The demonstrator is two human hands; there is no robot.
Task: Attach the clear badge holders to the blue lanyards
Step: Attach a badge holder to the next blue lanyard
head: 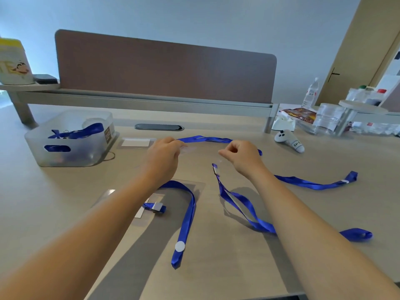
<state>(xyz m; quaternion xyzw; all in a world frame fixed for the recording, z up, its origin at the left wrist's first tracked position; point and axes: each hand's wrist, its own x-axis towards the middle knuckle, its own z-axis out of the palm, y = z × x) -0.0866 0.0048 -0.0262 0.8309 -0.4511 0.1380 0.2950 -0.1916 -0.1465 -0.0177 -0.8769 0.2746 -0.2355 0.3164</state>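
Nearest lanyard (185, 215) looks clipped to its holder (151, 204), so one done; your left hand (165, 152) and right hand (240, 155) pinch a clear holder mid-desk by the next lanyard (205, 139), more wait in the bin (67, 139).

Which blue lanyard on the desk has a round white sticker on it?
The near lanyard, looped over the badge holder under the left arm; its sticker sits near its end.

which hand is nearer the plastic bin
Left. The left hand is just right of the bin; the right hand is farther right, beyond the left.
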